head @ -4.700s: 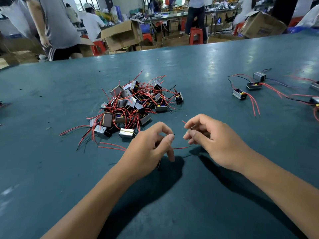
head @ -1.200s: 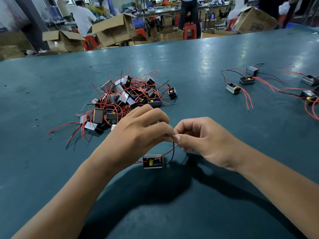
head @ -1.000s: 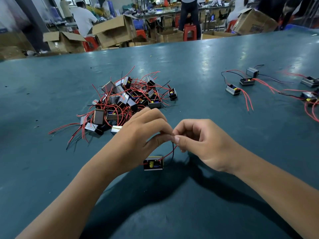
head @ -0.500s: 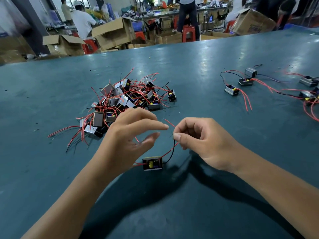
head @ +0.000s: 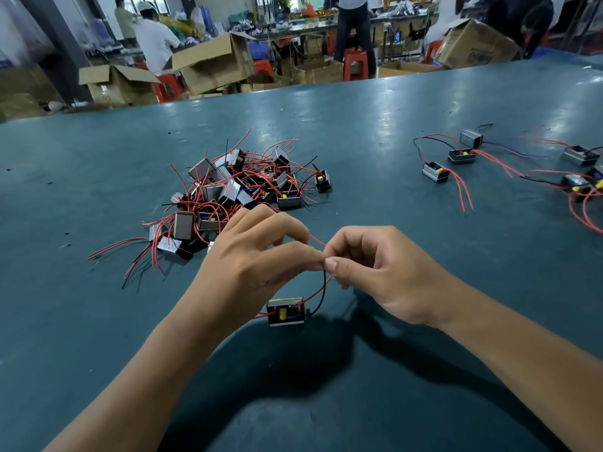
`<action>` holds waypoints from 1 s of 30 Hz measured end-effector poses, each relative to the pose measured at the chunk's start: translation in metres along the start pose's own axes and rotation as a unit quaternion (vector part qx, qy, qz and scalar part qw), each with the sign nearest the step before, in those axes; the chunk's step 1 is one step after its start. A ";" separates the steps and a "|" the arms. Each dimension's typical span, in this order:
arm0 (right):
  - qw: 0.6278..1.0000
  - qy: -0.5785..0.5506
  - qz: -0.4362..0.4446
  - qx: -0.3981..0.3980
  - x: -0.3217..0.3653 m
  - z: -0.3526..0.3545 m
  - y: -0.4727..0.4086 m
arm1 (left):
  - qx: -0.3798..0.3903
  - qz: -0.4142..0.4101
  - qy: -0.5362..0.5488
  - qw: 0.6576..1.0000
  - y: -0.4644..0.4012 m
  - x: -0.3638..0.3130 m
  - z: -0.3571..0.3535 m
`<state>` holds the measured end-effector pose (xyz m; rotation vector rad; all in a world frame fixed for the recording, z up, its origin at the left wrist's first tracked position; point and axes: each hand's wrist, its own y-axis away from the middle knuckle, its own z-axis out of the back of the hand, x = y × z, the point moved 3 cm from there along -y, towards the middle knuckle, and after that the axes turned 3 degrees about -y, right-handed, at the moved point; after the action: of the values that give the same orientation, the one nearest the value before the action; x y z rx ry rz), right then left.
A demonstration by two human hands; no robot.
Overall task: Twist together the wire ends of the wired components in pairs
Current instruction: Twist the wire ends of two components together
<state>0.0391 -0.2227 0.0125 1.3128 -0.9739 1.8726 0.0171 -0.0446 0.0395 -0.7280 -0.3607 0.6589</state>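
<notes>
A small boxy wired component [head: 286, 312] hangs just above the teal table [head: 98, 321], below my two hands. Its red and black wires [head: 323, 285] rise to my fingertips. My left hand [head: 257, 265] pinches the wire ends with thumb and forefinger. My right hand [head: 385, 272] pinches the same ends from the other side, fingertips touching the left ones. The wire tips themselves are hidden between the fingers.
A tangled pile of components with red wires [head: 241, 190] lies beyond my left hand. Several separate components [head: 435, 172] with trailing wires sit at the right. Cardboard boxes [head: 212, 66], red stools and people stand past the table's far edge.
Half a second ago my left hand was open and apart from the right. It has closed in and now pinches the wire ends against my right fingertips.
</notes>
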 end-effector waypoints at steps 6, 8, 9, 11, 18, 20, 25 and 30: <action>0.998 0.049 0.032 -0.027 0.001 0.001 0.002 | 0.022 0.157 0.154 0.975 0.003 -0.003 -0.009; 0.995 0.088 0.044 -0.033 0.001 0.002 0.003 | 0.058 0.240 0.230 0.941 0.006 -0.003 -0.013; 0.993 0.101 0.047 -0.035 0.001 0.002 0.003 | 0.071 0.279 0.261 0.921 0.008 -0.002 -0.016; 0.992 0.111 0.047 -0.037 0.000 0.002 0.003 | 0.079 0.346 0.315 0.880 0.010 -0.002 -0.019; 0.990 0.125 0.044 -0.047 -0.003 0.002 0.003 | 0.063 0.439 0.373 0.815 0.012 -0.004 -0.026; 0.989 0.127 0.039 -0.057 -0.004 0.002 0.002 | 0.069 0.427 0.372 0.821 0.013 -0.003 -0.027; 0.990 0.125 0.022 -0.060 -0.008 0.004 0.001 | 0.080 0.403 0.344 0.845 0.014 -0.001 -0.029; 0.991 0.120 0.022 -0.057 -0.009 0.001 0.001 | 0.068 0.409 0.333 0.847 0.013 -0.002 -0.029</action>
<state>0.0416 -0.2247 0.0043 0.9804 -0.9751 1.9247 0.0253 -0.0528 0.0097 -0.9188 0.6859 1.1574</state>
